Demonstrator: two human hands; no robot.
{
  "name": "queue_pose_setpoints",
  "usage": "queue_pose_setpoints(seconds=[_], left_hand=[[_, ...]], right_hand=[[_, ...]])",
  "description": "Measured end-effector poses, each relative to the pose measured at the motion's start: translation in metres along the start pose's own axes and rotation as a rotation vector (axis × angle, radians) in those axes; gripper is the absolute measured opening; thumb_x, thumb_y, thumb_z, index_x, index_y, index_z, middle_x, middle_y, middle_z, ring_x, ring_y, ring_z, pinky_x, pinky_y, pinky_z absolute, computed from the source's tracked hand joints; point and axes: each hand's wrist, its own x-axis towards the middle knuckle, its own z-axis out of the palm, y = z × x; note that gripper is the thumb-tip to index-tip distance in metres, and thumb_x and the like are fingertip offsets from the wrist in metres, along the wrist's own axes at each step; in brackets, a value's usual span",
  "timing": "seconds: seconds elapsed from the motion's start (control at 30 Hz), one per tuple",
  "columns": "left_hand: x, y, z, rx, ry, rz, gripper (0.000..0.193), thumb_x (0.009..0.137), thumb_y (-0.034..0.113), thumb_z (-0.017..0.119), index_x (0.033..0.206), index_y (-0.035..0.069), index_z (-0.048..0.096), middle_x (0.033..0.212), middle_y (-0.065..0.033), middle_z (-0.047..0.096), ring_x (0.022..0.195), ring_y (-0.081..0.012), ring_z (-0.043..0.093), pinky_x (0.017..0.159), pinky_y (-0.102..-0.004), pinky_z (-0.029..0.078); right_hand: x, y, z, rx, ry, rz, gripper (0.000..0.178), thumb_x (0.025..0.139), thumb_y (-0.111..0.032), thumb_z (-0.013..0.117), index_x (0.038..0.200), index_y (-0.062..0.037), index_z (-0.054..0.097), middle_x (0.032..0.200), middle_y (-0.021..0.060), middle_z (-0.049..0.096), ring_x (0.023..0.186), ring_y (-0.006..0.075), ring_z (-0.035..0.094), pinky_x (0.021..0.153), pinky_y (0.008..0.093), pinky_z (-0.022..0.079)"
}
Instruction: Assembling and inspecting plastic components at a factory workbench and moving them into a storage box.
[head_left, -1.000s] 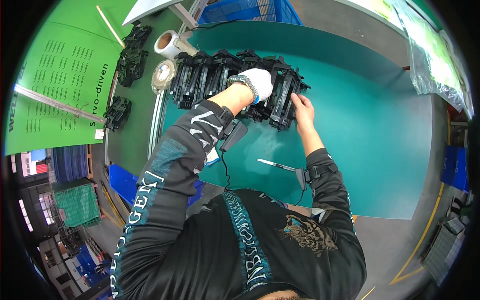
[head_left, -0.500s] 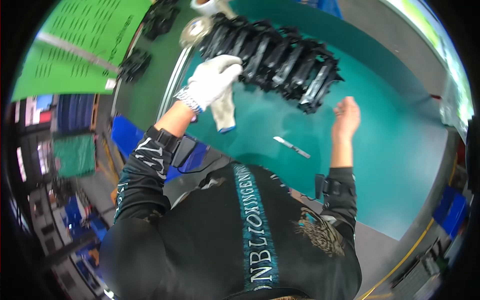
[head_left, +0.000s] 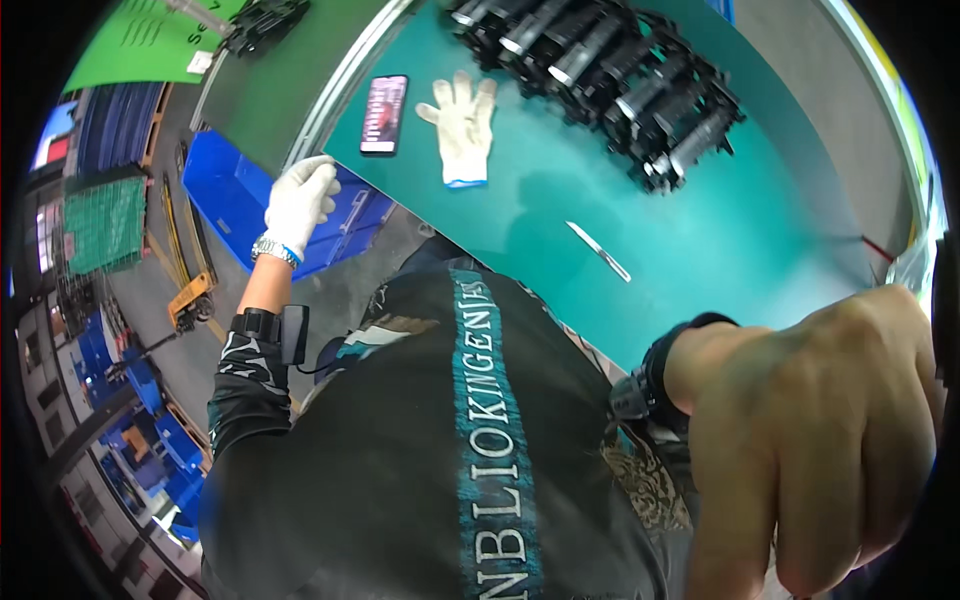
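Note:
My left hand (head_left: 303,205), in a white knitted glove with a metal watch band at the wrist, is at the left edge of the green table (head_left: 540,240), above a blue bin (head_left: 225,175). Its fingers are curled in, and nothing shows in them. Large and close, my bare right hand (head_left: 820,430) fills the lower right with its knuckles bent. Its fingertips and anything they hold are hidden. A second white glove (head_left: 462,130) lies flat beside a phone (head_left: 384,115) with a lit screen. A slim silver craft knife (head_left: 600,252) lies nearer me.
Several black plastic parts (head_left: 655,100) stand in a slanting row at the far side of the table. Left of the metal rail (head_left: 345,85) is a darker green surface with another black part (head_left: 268,25) on it. A yellow pallet jack (head_left: 190,298) is on the floor.
My left hand has left the black parts and the loose glove, moving left and nearer. My right hand has come up close at lower right. The view has shifted, and the phone now shows.

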Motion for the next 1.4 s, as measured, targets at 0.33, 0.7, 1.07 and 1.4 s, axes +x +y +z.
queue_pose_setpoints(seconds=[0.33,0.7,1.07,1.4], left_hand=[[0.074,-0.035,-0.05,-0.105,-0.073,-0.065,0.038,0.094,0.029,0.061,0.124,0.006,0.065,0.088,-0.0012,0.068,0.066,-0.0068,0.059,0.056,-0.0225,0.049],[0.225,-0.063,-0.064,-0.05,-0.437,0.143,0.033,0.094,0.021,0.06,0.121,0.003,0.064,0.087,-0.0006,0.066,0.066,-0.008,0.058,0.061,-0.0231,0.049],[0.267,-0.025,-0.055,0.119,-0.618,0.238,0.034,0.094,0.024,0.058,0.119,0.002,0.066,0.084,-0.0021,0.065,0.067,-0.009,0.059,0.066,-0.0258,0.051],[0.276,-0.029,-0.05,0.143,-0.595,0.328,0.035,0.094,0.023,0.059,0.119,0.001,0.065,0.084,-0.0024,0.065,0.068,-0.0085,0.058,0.066,-0.025,0.05]], right_hand=[[0.087,0.084,-0.018,-0.024,-0.02,0.099,0.038,0.094,-0.016,0.051,0.059,-0.0032,0.056,0.068,0.0121,0.06,0.051,0.0212,0.056,0.055,0.0465,0.057],[0.212,0.219,-0.062,-0.19,0.167,0.168,0.039,0.095,-0.022,0.052,0.061,-0.0044,0.056,0.066,0.0102,0.058,0.051,0.0203,0.054,0.058,0.0483,0.057],[0.242,0.241,-0.082,-0.325,0.243,0.088,0.04,0.096,-0.028,0.053,0.063,-0.0055,0.056,0.065,0.0083,0.056,0.051,0.0195,0.053,0.061,0.0501,0.057],[0.233,0.232,-0.075,-0.373,0.226,0.034,0.042,0.097,-0.033,0.054,0.064,-0.0066,0.056,0.064,0.0065,0.055,0.051,0.0187,0.052,0.064,0.0518,0.056]])
